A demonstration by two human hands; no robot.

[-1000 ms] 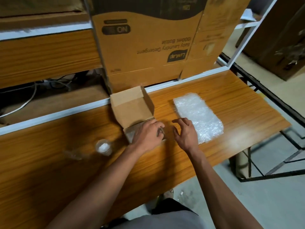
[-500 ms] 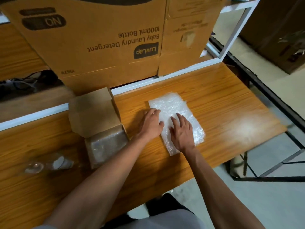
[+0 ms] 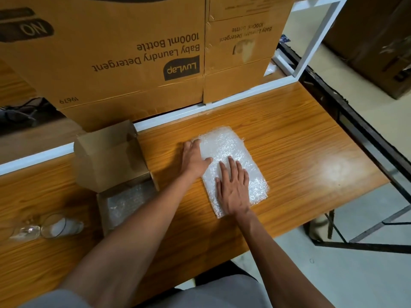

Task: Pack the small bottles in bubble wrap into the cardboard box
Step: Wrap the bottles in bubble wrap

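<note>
Wooden table [image 3: 289, 134] fills mid-frame. We press both flat hands, left hand [image 3: 194, 157] and right hand [image 3: 233, 187], fingers straight, on the bubble wrap [image 3: 231, 147] to keep it spread for the bottles [image 3: 60, 225] at lower left beside the open box [image 3: 115, 156].

- Right hand [image 3: 233, 190] lies flat on the bubble wrap sheet [image 3: 235, 156]; left hand [image 3: 194, 156] rests at its left edge.
- Open cardboard box [image 3: 115, 165] sits left, bubble wrap inside.
- Glass bottles [image 3: 51, 226] lie far left on the wooden table [image 3: 300, 152].
</note>
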